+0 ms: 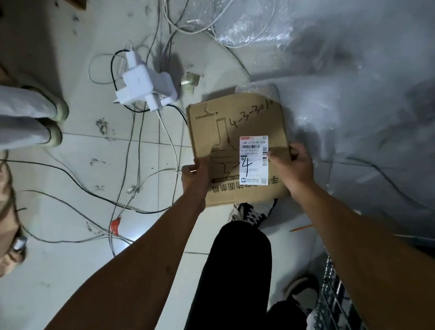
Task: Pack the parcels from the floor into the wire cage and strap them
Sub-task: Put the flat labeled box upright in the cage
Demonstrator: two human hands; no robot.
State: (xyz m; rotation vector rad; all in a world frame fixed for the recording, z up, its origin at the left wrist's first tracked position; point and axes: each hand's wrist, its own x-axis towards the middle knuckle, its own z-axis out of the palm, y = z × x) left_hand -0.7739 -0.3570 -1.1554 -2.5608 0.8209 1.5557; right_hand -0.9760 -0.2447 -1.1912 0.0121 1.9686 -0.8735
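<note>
Above the cable-strewn floor [55, 257], my left hand [194, 175] and right hand [293, 166] clamped opposite edges of the cardboard box [228, 130], which wanted level carrying to the cage [335, 309].

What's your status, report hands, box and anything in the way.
Left hand and right hand both gripping the cardboard box, one each side. Cables and a power strip on the floor to the left. Wire cage at lower right.
</note>
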